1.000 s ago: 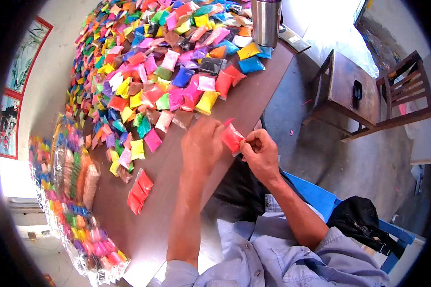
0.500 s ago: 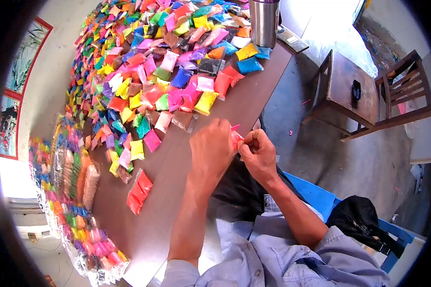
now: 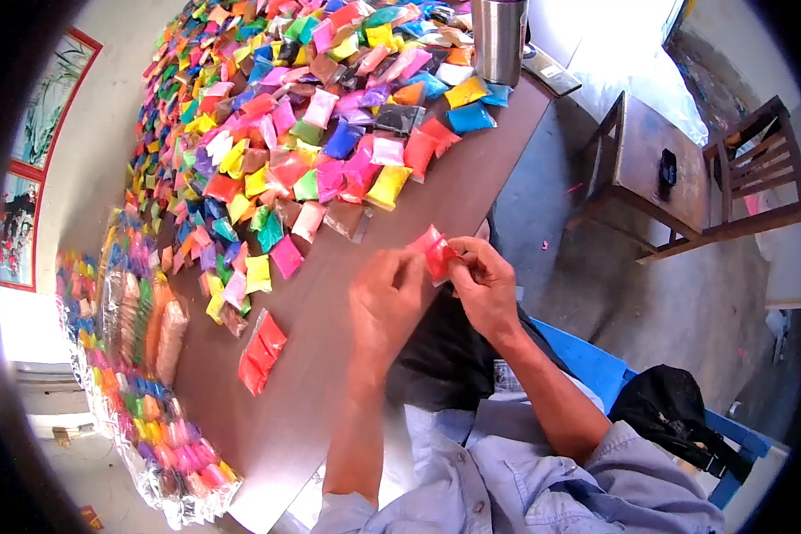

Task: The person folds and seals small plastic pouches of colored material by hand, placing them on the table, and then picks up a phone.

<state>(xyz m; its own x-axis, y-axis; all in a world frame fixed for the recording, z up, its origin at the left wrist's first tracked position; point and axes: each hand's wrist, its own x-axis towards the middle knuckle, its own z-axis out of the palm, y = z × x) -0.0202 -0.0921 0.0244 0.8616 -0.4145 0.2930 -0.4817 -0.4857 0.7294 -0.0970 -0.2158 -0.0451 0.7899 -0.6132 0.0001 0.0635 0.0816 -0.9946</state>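
Note:
A small red clear-plastic packet is held up over the table's edge, in front of my body. My right hand pinches its right side between thumb and fingers. My left hand is closed at the packet's left edge, and its fingertips partly hide that side. On the table to the left of my hands lies another red packet, longer, with a clear flap at its upper end. A brown packet and a yellow packet lie at the near edge of the big pile.
A large heap of coloured packets covers the far part of the brown table. Bundled packets line its left side. A steel tumbler stands at the far right. A wooden chair and a black bag are to the right.
The red packet now shows more between my hands, its body turned up into view. My left hand has shifted slightly down and left; the right stays near the same place.

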